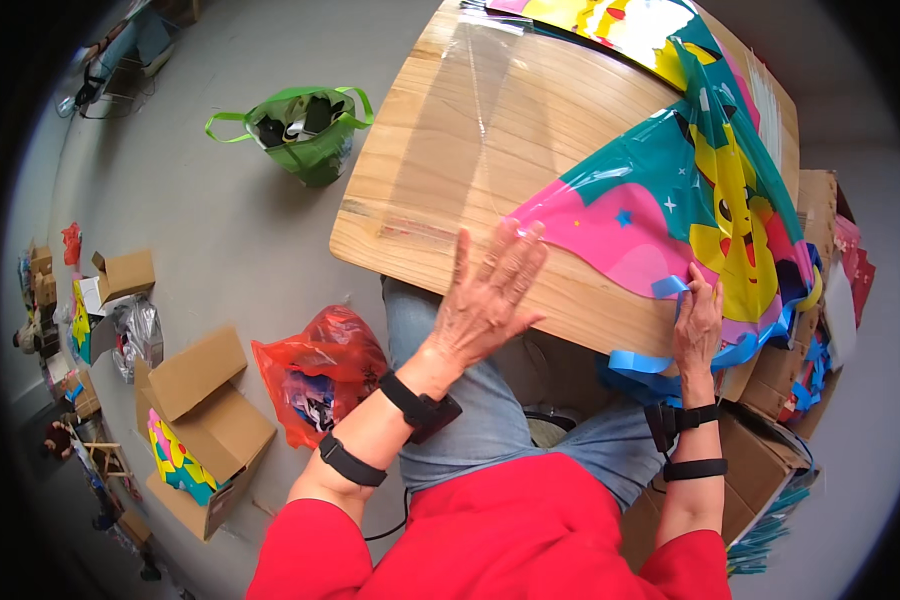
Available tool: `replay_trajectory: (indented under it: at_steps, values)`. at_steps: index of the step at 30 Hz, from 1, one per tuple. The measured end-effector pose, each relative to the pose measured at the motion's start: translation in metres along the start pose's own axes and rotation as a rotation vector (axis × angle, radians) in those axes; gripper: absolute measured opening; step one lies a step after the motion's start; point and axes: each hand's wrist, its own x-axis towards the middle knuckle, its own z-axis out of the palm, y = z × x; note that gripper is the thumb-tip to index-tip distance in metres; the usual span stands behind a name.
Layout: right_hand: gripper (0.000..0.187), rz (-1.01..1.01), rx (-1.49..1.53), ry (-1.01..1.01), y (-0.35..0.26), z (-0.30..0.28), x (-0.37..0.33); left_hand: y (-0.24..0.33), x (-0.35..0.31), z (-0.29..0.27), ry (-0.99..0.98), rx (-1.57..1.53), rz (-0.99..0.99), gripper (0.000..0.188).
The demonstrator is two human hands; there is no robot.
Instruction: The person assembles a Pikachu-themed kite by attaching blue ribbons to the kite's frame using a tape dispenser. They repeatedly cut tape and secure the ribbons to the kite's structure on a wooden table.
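A kite point(620, 215) of shiny printed film, pink, teal and yellow with a cartoon figure, lies across the right half of the wooden table point(560, 105). My left hand point(490, 285) is spread flat at the kite's pink left corner, fingers apart, by the table's near edge. Near the kite's lower right edge, my right hand point(700, 325) has its fingers bent together around a blue ribbon point(642, 362), which loops out on both sides. The fingertips overlap the film, and their exact grip is partly hidden. A long clear plastic sleeve point(450, 150) lies on the table's left side.
More printed film point(610, 20) lies at the table's far edge. A green bag point(315, 150) stands on the floor to the left, with a red plastic bag point(330, 355) and an open cardboard box point(220, 420) nearer. Cardboard boxes point(740, 470) crowd my right side.
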Motion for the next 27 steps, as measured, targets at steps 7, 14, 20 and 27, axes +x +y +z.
replay_trajectory:
  at_steps: [7, 14, 20, 27]
  values:
    - [0.009, -0.076, 0.023, 0.062, 0.013, 0.0, -0.001, -0.085, 0.018, -0.047, -0.148, 0.295, 0.02, 0.068]
    - [0.012, -0.066, 0.009, 0.136, 0.011, 0.01, -0.004, -0.071, 0.04, -0.036, 0.058, 0.354, 0.093, 0.043]
    - [0.013, -0.055, -0.041, 0.152, 0.011, 0.013, -0.005, -0.088, 0.055, -0.034, 0.046, 0.389, 0.302, 0.022]
    - [0.011, -0.022, -0.063, 0.186, 0.012, 0.017, -0.007, -0.102, 0.037, -0.078, 0.021, 0.514, 0.303, 0.019]
